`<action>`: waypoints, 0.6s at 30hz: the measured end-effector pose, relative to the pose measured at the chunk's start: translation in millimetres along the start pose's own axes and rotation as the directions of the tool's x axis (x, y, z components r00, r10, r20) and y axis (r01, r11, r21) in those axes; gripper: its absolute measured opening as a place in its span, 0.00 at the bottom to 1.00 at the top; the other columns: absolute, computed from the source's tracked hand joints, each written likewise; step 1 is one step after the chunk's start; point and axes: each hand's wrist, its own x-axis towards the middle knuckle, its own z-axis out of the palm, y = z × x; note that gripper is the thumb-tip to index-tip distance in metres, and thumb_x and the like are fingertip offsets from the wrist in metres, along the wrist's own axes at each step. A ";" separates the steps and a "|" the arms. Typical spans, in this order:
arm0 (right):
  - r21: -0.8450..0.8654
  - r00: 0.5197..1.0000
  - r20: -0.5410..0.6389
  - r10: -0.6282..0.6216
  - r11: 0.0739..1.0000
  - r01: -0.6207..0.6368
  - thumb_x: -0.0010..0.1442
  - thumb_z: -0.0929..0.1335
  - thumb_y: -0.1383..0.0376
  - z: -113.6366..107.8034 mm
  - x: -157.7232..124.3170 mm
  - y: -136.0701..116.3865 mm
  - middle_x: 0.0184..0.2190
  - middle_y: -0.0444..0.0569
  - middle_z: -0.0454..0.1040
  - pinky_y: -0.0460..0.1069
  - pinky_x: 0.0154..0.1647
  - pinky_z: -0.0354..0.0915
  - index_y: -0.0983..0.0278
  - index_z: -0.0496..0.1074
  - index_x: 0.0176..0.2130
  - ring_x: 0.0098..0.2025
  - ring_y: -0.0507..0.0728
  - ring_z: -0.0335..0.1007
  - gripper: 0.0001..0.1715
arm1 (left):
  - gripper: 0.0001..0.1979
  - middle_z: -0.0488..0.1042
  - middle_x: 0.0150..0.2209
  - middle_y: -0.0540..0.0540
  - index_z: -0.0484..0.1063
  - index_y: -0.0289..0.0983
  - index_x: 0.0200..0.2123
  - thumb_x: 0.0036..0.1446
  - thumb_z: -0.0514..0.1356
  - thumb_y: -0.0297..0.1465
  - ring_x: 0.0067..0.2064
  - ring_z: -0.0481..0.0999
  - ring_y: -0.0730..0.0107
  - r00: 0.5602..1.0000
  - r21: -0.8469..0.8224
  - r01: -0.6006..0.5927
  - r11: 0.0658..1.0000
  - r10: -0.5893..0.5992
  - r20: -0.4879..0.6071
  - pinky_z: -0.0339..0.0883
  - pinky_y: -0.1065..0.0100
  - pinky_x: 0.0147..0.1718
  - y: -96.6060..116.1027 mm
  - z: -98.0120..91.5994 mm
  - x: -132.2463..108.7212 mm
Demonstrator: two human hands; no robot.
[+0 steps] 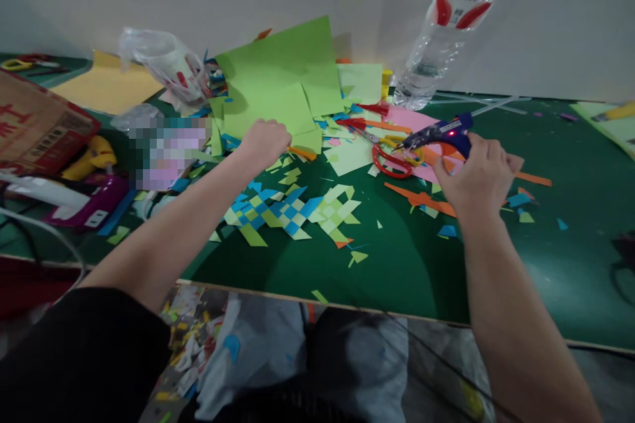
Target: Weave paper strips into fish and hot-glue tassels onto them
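Note:
My left hand point(265, 143) is closed above the green paper, its fingertips mostly hidden from me. An orange paper piece point(303, 154) sticks out from under its fingers. On the right, my right hand point(480, 173) grips the handle of a dark blue glue gun point(434, 133), which shows a lit red light and points its nozzle left. Beneath the nozzle lie red and yellow scissors point(391, 164). Between my hands rest woven blue and green paper pieces point(272, 213) and a pale green woven piece point(333, 210). An orange paper shape point(421, 199) lies near my right hand.
Large green sheets point(278, 73) lean at the back beside a clear plastic bottle point(426, 66). To the left are a cardboard box point(40, 125), a purple tool point(94, 205) and a bagged cup point(171, 69). Paper scraps cover the green table point(397, 264); its front edge runs before my lap.

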 end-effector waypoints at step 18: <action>0.015 1.000 0.024 0.011 1.000 -0.011 0.60 0.64 0.52 -0.9 0.1 -0.6 0.46 0.62 0.71 0.62 0.50 0.56 0.68 0.63 0.58 0.47 0.68 0.67 0.32 | 0.16 0.76 0.37 0.42 0.74 0.33 0.40 0.68 0.46 0.28 0.43 0.74 0.62 0.999 0.011 -0.013 1.000 0.013 -0.029 0.58 0.59 0.48 24.5 -27.1 -14.7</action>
